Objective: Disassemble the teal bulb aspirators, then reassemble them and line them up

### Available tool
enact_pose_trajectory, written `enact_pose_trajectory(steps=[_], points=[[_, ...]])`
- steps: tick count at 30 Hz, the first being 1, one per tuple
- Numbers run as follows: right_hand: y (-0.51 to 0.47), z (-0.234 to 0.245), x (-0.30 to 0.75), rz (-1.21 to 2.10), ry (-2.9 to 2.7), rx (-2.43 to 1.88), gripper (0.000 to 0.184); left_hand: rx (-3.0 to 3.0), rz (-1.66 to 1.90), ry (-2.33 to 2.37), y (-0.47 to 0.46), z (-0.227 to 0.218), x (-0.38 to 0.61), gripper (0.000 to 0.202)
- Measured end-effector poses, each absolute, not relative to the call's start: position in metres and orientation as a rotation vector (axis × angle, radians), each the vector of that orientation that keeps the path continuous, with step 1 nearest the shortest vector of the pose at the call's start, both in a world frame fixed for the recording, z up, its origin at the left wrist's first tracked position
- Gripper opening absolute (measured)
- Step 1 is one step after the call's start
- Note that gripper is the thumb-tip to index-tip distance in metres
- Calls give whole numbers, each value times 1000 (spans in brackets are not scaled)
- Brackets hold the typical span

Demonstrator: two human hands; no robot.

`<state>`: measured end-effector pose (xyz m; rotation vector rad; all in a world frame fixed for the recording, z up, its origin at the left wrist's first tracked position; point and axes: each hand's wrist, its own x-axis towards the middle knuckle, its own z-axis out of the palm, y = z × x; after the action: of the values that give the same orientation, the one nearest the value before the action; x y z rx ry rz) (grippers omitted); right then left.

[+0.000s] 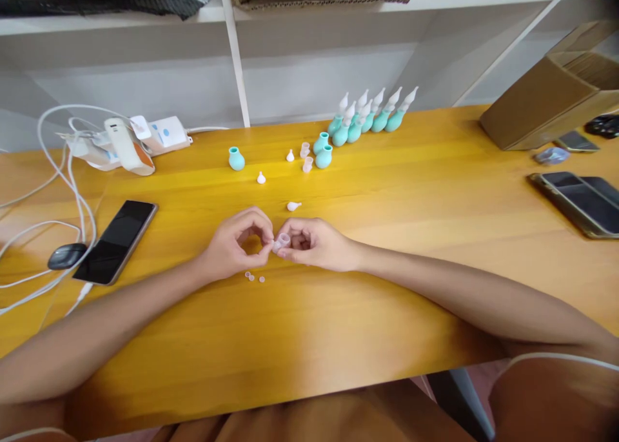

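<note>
My right hand (314, 243) pinches a small clear plastic cap (282, 241) at the middle of the yellow table (387, 300). My left hand (236, 242) meets it with thumb and forefinger pinched at the cap's edge; what lies between those fingertips is too small to make out. Three tiny clear discs (252, 277) lie just below my hands. A white nozzle tip (293, 206) lies just beyond them. Farther back stand teal rubber bulbs (323, 151), one apart (236, 159), and a row of assembled teal bulbs with white tips (370, 114).
A black phone (116, 241) and a dark mouse (66, 255) lie at the left, with white cables and a power strip (164, 134) behind. Two phones (580, 200) and a cardboard box (546, 100) are at the right. A white shelf frame stands behind the table.
</note>
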<state>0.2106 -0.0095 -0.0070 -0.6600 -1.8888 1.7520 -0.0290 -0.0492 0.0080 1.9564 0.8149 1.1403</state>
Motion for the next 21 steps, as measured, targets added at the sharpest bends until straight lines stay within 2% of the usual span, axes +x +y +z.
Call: enact_pose_trajectory(steps=[14, 21], points=[[-6, -11, 214, 1700, -1944, -633, 38, 1912, 1149, 753, -48, 3, -30, 13], [-6, -12, 214, 1500, -2025, -628, 29, 1767, 1113, 749, -43, 6, -30, 13]])
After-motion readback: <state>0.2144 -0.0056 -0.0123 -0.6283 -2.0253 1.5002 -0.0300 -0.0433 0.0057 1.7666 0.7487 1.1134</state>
